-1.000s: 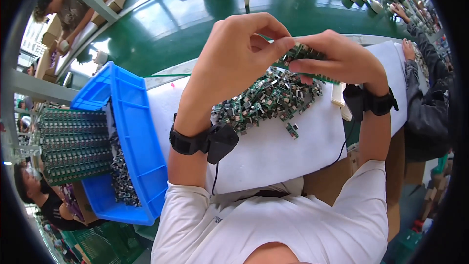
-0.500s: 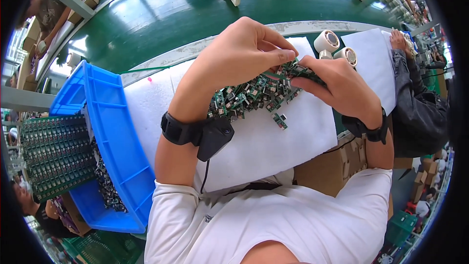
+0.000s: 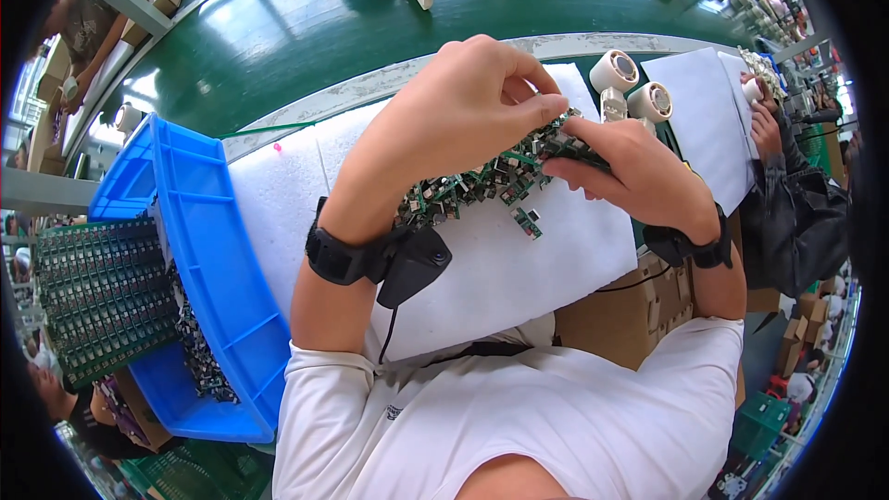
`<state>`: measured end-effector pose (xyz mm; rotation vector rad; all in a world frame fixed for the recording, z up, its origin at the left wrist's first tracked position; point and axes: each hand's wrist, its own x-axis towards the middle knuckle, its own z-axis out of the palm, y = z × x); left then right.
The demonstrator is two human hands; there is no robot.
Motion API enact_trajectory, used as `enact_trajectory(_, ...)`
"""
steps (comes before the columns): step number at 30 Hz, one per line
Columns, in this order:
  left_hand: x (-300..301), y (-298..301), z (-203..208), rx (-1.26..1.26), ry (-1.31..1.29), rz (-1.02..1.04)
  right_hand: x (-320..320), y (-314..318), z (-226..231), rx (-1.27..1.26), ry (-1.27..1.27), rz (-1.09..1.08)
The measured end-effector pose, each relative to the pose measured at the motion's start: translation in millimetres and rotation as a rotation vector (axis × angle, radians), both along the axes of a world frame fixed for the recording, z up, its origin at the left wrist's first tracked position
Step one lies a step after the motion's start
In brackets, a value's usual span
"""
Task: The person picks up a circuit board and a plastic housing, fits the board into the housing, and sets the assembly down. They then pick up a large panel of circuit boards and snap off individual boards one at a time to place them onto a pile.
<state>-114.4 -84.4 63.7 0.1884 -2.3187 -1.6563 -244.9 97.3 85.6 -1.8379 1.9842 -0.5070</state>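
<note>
My right hand (image 3: 644,167) is closed round a strip of small green circuit boards (image 3: 559,139), held between its thumb and fingers. My left hand (image 3: 468,102) pinches with thumb and forefinger at the far end of that strip; what exactly lies between those fingertips is partly hidden. Beneath both hands a heap of small circuit boards (image 3: 472,187) covers part of a white foam sheet (image 3: 519,268). One circuit board (image 3: 527,222) lies apart, just nearer to me than the heap.
At my left stands a blue bin (image 3: 218,259) with loose boards inside and a large green board panel (image 3: 106,287) leaning in it. Two white handheld fans (image 3: 615,72) lie beyond my right hand. A green conveyor (image 3: 306,18) runs across the back. A co-worker's hands (image 3: 764,120) are at the right.
My left hand shifts slightly at the strip's end, and my right fingers tilt a little. The view moves slightly. At the right, the co-worker's hands have come nearer with a white part.
</note>
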Motion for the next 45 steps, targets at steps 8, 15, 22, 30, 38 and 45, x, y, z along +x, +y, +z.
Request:
enact_trajectory(8,0,-5,1,-0.03,-0.015,-0.123,-5,-15,6,0.224,-0.348,-0.077)
enact_trajectory(15,-2,-7,4,-0.099,-0.011,-0.029,-10,-17,11,0.153,-0.264,-0.056)
enact_trajectory(22,1,-10,1,0.012,0.011,0.033,-11,-7,1,-0.211,0.177,0.095)
enact_trajectory(30,-1,-4,3,-0.123,-0.037,0.114,0,-1,-5,-0.403,0.555,0.168)
enact_trajectory(38,2,-1,7,-0.249,-0.035,0.065,3,0,3,-0.192,0.151,0.066)
enact_trajectory(45,8,7,18,-0.051,-0.042,-0.076,-3,-11,17,0.054,0.098,-0.091)
